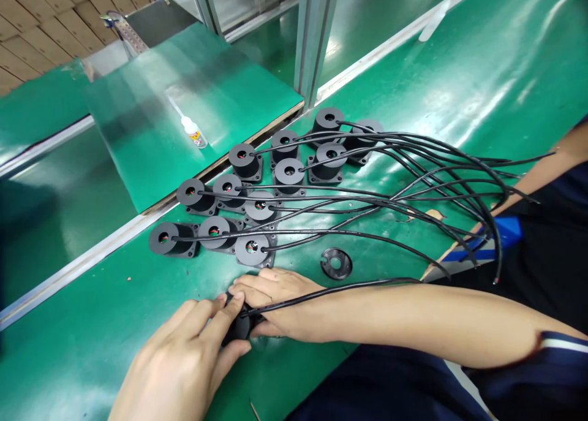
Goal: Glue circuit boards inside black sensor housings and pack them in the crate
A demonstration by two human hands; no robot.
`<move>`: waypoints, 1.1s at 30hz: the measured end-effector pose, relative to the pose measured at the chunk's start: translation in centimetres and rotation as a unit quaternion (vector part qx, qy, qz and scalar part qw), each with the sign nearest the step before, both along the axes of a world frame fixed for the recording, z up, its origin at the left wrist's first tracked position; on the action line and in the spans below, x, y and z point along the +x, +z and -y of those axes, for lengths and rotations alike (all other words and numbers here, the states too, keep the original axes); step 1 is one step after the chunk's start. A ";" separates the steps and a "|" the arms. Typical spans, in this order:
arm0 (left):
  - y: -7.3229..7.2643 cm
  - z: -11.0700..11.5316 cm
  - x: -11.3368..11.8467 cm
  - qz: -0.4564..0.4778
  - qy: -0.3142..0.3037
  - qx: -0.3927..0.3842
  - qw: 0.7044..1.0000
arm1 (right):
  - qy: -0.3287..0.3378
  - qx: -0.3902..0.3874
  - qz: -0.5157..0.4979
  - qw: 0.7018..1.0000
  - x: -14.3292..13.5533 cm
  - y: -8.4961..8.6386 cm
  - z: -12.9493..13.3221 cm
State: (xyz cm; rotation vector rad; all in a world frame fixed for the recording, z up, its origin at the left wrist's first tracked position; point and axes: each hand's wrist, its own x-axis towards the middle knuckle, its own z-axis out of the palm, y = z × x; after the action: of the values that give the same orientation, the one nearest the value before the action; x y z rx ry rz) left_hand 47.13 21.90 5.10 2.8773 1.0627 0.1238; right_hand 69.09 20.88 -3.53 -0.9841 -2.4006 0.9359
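Observation:
My left hand (184, 350) reaches in from the lower left, its fingers and thumb closed round the side of a black round housing (239, 328). From the right, my right hand (278, 298) grips the same housing on its other side, partly hiding it. A black cable (321, 293) runs from its top along my right forearm. Beyond my hands several similar black housings (165, 238) stand grouped on the green mat, with cables trailing right. Coloured wires show in some of their centre holes. A loose black disc (337, 263) with a notch lies right of my hands.
A white bottle with a thin nozzle (194, 133) stands on the green surface at the back left. Cable ends (496, 280) spread near a bare arm (546, 166) and dark clothing at the right. A metal post (315, 41) rises behind the housings. Cardboard boxes (50, 22) fill the upper left.

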 end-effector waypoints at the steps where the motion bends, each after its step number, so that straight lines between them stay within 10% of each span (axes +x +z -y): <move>1: -0.1 0.1 0.0 0.016 0.012 -0.015 1.000 | -0.004 0.000 -0.006 1.000 0.0 -0.2 0.0; 5: -1.8 1.0 -0.7 0.160 0.105 -0.140 0.971 | -0.005 -0.026 -0.061 0.998 0.4 -0.7 -0.3; 9: -3.8 1.4 -1.2 0.368 0.242 -0.324 0.837 | 0.015 -0.008 -0.080 0.997 1.2 -0.2 -0.9; 12: -3.8 0.8 -0.9 0.454 0.239 -0.453 0.729 | 0.037 0.072 -0.116 0.990 1.5 0.4 -1.4; 16: -3.3 0.4 -0.4 0.474 0.193 -0.536 0.672 | 0.073 0.188 -0.206 0.958 1.2 0.7 -1.9; 19: -3.4 1.5 -0.1 0.471 0.185 -0.478 0.718 | 0.032 0.230 -0.240 0.943 0.9 0.6 -1.8; 24: -4.0 4.3 1.1 0.397 0.188 -0.062 0.896 | -0.030 0.239 -0.243 0.940 0.6 1.1 -1.4; 33: -3.5 4.0 3.5 0.387 0.094 0.146 0.906 | -0.039 0.235 -0.235 0.942 -0.2 0.5 -0.3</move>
State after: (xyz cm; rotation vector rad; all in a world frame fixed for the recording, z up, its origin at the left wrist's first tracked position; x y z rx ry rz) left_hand 50.59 17.91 1.60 2.4900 1.1803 1.4003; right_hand 68.88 21.15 -2.98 -0.5868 -2.0162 0.4605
